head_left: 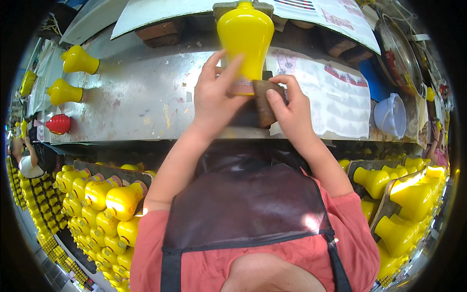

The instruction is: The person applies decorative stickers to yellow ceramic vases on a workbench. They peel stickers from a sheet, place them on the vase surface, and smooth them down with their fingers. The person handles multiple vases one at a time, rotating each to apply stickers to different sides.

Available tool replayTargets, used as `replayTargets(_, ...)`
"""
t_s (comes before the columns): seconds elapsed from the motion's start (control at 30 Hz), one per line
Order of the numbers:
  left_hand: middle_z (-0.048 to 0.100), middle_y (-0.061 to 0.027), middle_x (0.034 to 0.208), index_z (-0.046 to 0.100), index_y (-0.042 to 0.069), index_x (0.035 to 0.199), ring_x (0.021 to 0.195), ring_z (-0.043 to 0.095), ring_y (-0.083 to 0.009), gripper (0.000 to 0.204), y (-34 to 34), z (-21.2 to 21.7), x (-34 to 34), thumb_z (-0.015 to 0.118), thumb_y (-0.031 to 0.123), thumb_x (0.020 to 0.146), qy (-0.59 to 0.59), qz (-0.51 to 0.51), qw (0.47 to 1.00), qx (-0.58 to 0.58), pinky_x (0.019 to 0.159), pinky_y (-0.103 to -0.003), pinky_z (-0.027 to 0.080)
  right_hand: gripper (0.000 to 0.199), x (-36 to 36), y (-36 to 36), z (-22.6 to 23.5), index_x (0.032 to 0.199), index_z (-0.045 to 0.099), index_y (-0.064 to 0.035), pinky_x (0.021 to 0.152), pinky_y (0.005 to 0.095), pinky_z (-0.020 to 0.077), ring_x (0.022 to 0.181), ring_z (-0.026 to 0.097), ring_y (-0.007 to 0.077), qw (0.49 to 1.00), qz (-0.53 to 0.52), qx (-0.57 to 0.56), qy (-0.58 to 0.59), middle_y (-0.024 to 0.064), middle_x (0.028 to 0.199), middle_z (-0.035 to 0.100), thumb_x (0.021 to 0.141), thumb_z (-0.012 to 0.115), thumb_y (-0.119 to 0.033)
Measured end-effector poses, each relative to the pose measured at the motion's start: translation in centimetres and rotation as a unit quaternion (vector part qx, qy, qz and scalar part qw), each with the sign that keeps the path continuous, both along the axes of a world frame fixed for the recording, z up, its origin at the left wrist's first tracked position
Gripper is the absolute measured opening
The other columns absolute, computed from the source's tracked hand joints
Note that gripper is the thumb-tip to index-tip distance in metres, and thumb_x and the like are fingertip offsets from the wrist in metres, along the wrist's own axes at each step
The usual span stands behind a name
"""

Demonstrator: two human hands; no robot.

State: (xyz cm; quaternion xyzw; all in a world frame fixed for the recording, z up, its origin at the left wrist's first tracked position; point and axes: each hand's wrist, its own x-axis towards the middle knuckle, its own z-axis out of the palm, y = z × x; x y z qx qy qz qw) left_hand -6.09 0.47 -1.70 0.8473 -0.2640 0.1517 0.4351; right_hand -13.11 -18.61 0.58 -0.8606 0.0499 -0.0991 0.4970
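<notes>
A glossy yellow vase point(247, 34) lies with its narrow neck pointing away from me, held at the far end by a grey support point(220, 9). Around its near, wide end runs a pinkish printed band point(242, 87). Over the vase's left side my left hand point(211, 100) has its fingers apart, and they are smeared by motion. My right hand point(294, 104) grips a flat brown block point(265, 104) between thumb and fingers, against the right of the vase's near end. Whether the block touches the band is hard to see.
Printed sheets point(335, 104) lie on the metal table point(131, 97) at right, with a pale blue bucket point(390, 117) beyond. Two yellow vases point(81, 60) and a red ribbed object point(59, 124) are at left. Racks of yellow vases point(124, 199) flank me. Bricks point(160, 33) prop a white board point(185, 12).
</notes>
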Motion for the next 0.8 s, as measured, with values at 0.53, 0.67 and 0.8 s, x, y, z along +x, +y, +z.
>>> replayTargets(0.53, 0.048, -0.0244, 0.151, 0.035, -0.001, 0.159, 0.137, 0.051, -0.0395, 0.087, 0.9, -0.1, -0.3, 0.079, 0.015, 0.086, 0.096, -0.056, 0.994, 0.013, 0.109, -0.043, 0.047, 0.04, 2.2, -2.8, 0.4, 0.134, 0.063, 0.0021, 0.093, 0.0318, 0.0533, 0.104, 0.067, 0.0176, 0.975, 0.064, 0.191, 0.096, 0.0088, 0.116, 0.072, 0.109, 0.055, -0.028)
replayTargets(0.67, 0.045, -0.0262, 0.155, 0.028, -0.006, 0.161, 0.14, 0.048, -0.0397, 0.077, 0.6, -0.3, -0.6, 0.064, 0.024, 0.1, 0.12, -0.085, 0.988, -0.055, 0.116, -0.042, 0.039, 0.048, 2.8, -0.7, -0.9, 0.145, 0.056, -0.0014, 0.096, 0.0354, 0.0525, 0.108, 0.069, 0.0234, 0.976, 0.114, 0.152, 0.103, 0.0163, 0.122, 0.073, 0.107, 0.056, -0.031)
replayTargets(0.8, 0.037, -0.0274, 0.161, 0.022, -0.007, 0.163, 0.149, 0.038, -0.041, 0.074, -0.9, -0.2, -0.8, 0.052, 0.028, 0.106, 0.168, -0.031, 0.985, -0.024, 0.124, -0.044, 0.028, 0.053, 3.3, 0.1, -0.9, 0.146, 0.057, -0.0073, 0.09, 0.0355, 0.0537, 0.097, 0.071, 0.0258, 0.985, 0.105, 0.096, 0.098, 0.0195, 0.114, 0.074, 0.102, 0.063, -0.037)
